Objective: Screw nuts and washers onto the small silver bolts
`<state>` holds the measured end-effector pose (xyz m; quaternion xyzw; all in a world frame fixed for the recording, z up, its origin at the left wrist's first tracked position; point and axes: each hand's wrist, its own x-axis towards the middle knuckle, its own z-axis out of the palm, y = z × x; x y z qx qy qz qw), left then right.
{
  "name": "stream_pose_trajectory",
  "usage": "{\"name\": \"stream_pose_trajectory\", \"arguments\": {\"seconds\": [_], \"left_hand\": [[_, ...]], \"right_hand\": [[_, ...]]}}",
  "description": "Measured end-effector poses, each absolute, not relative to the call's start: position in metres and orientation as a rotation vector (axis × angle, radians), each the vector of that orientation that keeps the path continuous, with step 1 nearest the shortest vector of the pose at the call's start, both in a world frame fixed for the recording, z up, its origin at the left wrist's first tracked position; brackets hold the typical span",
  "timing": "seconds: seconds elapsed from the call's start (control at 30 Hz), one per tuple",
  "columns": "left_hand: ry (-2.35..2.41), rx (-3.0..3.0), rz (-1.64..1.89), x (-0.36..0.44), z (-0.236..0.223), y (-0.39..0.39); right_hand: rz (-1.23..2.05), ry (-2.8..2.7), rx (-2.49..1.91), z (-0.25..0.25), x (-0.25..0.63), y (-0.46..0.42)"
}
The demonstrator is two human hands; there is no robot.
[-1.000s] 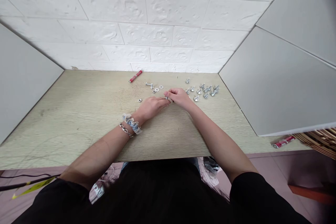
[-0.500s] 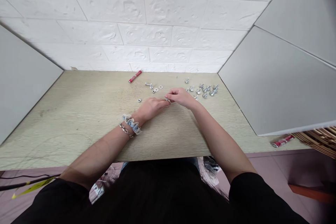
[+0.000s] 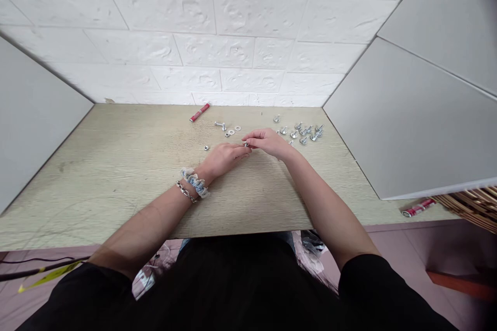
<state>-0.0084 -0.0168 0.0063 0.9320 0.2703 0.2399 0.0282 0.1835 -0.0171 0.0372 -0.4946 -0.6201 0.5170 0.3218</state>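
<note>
My left hand (image 3: 225,158) and my right hand (image 3: 268,144) meet over the middle of the table. Between their fingertips is a small metal bolt (image 3: 246,144), gripped from both sides and partly covered by the fingers. Whether a nut or washer sits on it is too small to tell. Just beyond my left hand lie loose bolts (image 3: 223,126), two flat washers (image 3: 231,132) and a nut (image 3: 227,135). Another nut (image 3: 206,148) rests nearer my left wrist. Past my right hand stand several bolts fitted with washers (image 3: 303,132), some partly hidden by that hand.
A red tube-shaped packet (image 3: 200,113) lies toward the back of the wooden table (image 3: 116,176). A similar red packet (image 3: 418,208) is at the right edge beside a woven basket (image 3: 469,207). A white brick-pattern wall (image 3: 233,51) and grey side panels (image 3: 388,124) enclose the table.
The fingers of my right hand have shifted slightly up and left at the bolt, and more of its metal end shows. My left hand has barely moved; the loose parts lie as before.
</note>
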Motion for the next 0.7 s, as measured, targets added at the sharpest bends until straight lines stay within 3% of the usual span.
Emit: {"name": "stream_pose_trajectory", "arguments": {"seconds": [0.4, 0.7], "left_hand": [[0.832, 2.883, 0.780, -0.0083, 0.0082, -0.0167], [0.860, 2.858, 0.767, -0.0088, 0.0055, -0.0155]], "right_hand": [[1.482, -1.537, -1.216, 0.0304, 0.1837, -0.0129], [1.230, -1.687, -1.295, 0.0276, 0.1759, -0.0156]]}}
